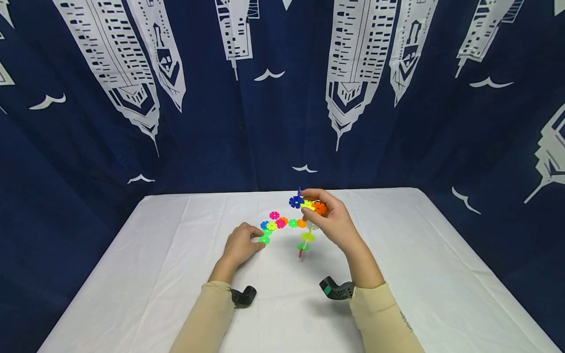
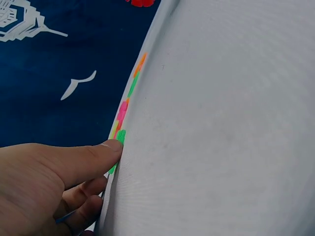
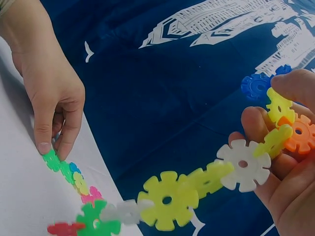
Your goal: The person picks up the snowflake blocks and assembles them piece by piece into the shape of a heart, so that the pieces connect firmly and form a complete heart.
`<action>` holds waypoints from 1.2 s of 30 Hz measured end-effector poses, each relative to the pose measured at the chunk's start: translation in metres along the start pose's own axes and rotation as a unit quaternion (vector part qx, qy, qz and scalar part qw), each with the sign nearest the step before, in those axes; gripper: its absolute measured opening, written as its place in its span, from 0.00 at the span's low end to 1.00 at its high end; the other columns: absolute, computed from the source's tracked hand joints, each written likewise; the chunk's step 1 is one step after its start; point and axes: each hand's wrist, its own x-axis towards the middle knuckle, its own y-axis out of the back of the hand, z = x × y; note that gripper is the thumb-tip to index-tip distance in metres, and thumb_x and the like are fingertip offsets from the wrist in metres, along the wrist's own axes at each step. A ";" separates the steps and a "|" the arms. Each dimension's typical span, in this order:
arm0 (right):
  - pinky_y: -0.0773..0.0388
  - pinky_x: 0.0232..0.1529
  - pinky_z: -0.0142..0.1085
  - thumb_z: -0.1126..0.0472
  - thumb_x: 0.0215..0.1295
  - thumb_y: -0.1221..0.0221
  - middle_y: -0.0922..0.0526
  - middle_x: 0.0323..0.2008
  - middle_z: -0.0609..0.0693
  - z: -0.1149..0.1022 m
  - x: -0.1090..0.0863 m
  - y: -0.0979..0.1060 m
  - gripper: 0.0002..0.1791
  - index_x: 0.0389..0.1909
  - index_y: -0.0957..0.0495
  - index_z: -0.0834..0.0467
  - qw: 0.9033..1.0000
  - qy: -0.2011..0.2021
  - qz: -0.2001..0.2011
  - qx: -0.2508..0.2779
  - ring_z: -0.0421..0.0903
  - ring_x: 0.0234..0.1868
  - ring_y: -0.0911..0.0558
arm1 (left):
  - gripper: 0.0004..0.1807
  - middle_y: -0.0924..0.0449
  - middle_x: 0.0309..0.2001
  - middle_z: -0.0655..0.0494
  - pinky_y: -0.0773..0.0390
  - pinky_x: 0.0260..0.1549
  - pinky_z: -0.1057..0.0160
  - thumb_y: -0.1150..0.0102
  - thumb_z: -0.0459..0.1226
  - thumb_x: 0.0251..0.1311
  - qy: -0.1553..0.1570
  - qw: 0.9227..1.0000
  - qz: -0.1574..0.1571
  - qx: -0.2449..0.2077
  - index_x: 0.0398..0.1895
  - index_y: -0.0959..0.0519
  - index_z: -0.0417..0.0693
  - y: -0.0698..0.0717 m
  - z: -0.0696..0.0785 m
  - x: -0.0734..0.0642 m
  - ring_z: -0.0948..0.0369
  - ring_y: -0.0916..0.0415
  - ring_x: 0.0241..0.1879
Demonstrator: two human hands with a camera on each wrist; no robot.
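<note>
My left hand [image 1: 240, 245] pinches a green notched plastic disc [image 3: 51, 160] at the near end of a chain of interlocking discs on the table. Green, blue, yellow, pink and orange discs run along that chain [image 1: 271, 226]. My right hand [image 1: 333, 220] is raised to the right, its thumb and fingers gripping a second chain near its top. Blue discs [image 3: 256, 86] are at the gripped end, with a yellow and an orange disc [image 3: 299, 132] by the fingers. From there hang a white disc [image 3: 243, 165], a yellow disc [image 3: 167, 200], a green one and a red one.
The table [image 1: 185, 304] has a white cloth with light creases. Behind its far edge hangs a dark blue curtain [image 1: 273, 132] printed with white buildings and birds. Black cameras are strapped to both wrists, over beige sleeves [image 1: 203, 318].
</note>
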 end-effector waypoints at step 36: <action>0.16 0.33 0.34 0.63 0.62 0.32 0.15 0.43 0.57 0.001 0.000 -0.022 0.19 0.55 0.21 0.55 0.999 0.019 -0.006 0.033 0.46 0.24 0.18 | 0.10 0.19 0.41 0.49 0.15 0.34 0.66 0.37 0.31 0.63 0.047 0.910 0.040 -0.411 0.46 0.18 0.40 0.051 0.049 0.001 0.58 0.18 0.34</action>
